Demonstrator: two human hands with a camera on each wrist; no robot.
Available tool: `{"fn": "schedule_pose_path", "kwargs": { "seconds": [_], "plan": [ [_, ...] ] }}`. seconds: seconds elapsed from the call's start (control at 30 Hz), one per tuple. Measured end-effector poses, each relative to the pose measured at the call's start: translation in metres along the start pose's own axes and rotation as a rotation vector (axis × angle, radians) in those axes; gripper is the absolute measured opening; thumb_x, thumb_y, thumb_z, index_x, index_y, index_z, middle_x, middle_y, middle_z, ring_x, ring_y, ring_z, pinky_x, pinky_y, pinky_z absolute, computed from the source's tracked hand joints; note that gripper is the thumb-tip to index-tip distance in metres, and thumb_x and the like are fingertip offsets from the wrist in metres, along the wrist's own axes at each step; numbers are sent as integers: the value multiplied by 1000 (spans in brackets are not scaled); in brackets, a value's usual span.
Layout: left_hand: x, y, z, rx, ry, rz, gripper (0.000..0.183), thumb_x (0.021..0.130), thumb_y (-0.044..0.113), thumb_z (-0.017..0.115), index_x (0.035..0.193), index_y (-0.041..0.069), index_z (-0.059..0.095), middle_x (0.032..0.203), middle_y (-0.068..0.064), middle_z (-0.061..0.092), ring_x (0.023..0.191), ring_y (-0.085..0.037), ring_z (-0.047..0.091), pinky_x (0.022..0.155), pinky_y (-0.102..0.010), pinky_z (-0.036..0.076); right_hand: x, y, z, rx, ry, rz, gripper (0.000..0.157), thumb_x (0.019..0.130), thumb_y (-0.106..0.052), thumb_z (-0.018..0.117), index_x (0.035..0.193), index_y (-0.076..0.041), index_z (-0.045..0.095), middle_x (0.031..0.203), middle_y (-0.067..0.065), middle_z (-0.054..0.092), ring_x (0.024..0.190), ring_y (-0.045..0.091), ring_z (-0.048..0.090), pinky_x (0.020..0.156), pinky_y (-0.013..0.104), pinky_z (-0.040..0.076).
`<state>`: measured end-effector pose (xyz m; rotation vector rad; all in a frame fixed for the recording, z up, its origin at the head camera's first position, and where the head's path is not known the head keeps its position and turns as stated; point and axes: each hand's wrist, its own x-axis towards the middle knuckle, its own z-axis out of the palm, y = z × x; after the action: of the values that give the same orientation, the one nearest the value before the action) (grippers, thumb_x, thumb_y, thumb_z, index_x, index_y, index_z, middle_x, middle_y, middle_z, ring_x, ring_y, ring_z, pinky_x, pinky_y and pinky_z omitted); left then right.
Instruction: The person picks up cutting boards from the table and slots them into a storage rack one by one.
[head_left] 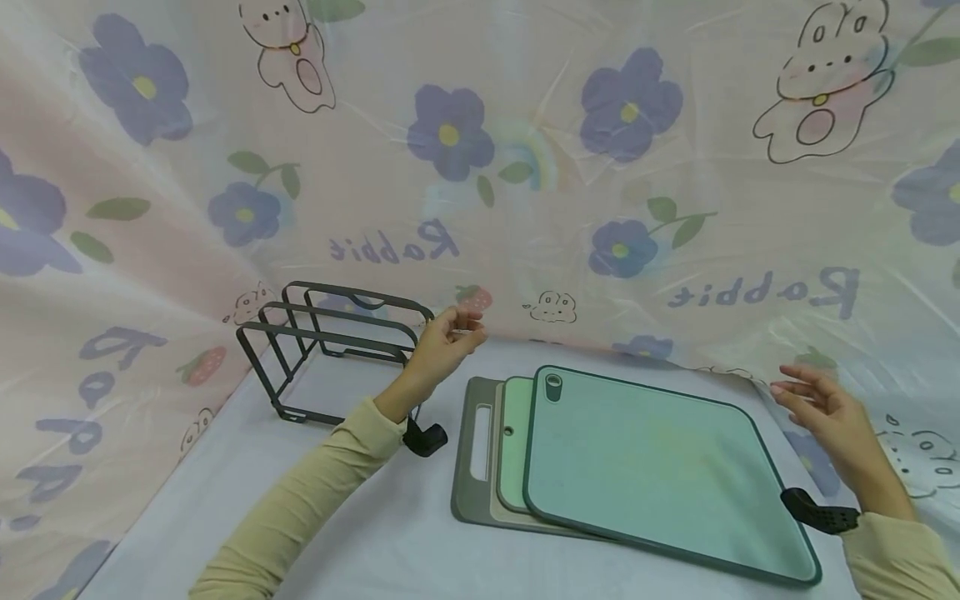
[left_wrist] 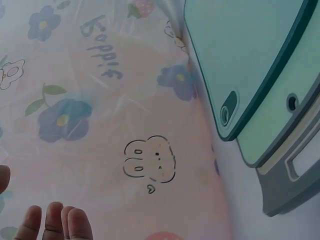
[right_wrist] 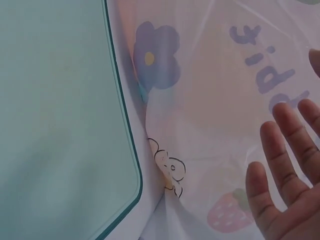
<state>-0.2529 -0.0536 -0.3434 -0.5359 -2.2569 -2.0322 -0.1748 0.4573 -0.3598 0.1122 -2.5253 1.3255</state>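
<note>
A stack of cutting boards lies on the white surface. On top is a large teal cutting board (head_left: 652,475) with a dark green rim. Under its left side show a smaller light green cutting board (head_left: 514,467) and a grey cutting board (head_left: 467,467) with a handle slot. My left hand (head_left: 442,346) hovers by the right end of a black wire rack (head_left: 337,337), fingers loosely bent, holding nothing. Beyond the teal board's right edge hangs my right hand (head_left: 828,417), its fingers (right_wrist: 282,160) spread and relaxed, touching nothing.
A floral curtain (head_left: 525,217) with rabbit prints rises behind the white tabletop (head_left: 390,533) and along both sides. Black wrist mounts (head_left: 424,438) sit at both cuffs.
</note>
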Motion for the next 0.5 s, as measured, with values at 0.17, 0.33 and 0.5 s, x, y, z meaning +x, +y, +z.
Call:
{"fn": "schedule_pose_path", "kwargs": {
  "seconds": [0.17, 0.33, 0.5],
  "plan": [
    [0, -12, 9, -10, -16, -36, 28, 96, 11, 62, 121, 0, 57, 107, -12, 58, 84, -20, 58, 74, -29, 48, -1, 7, -1, -10, 8, 16, 41, 98, -9, 60, 123, -40, 50, 105, -25, 52, 90, -11, 51, 67, 7, 43],
    [0, -26, 18, -53, -23, -79, 27, 95, 9, 62, 119, -1, 58, 105, -11, 58, 83, -18, 57, 73, -28, 48, -3, 16, -2, 19, 9, 73, 36, 98, -12, 59, 119, -41, 51, 102, -26, 52, 89, -11, 51, 65, 9, 43],
    [-1, -39, 25, -60, -23, -142, 30, 94, 13, 64, 121, 1, 57, 107, -11, 58, 90, -21, 57, 76, -29, 48, -8, 25, -2, 55, 18, 127, 34, 98, -13, 59, 119, -38, 52, 98, -25, 54, 86, -10, 53, 64, 10, 43]
  ]
}}
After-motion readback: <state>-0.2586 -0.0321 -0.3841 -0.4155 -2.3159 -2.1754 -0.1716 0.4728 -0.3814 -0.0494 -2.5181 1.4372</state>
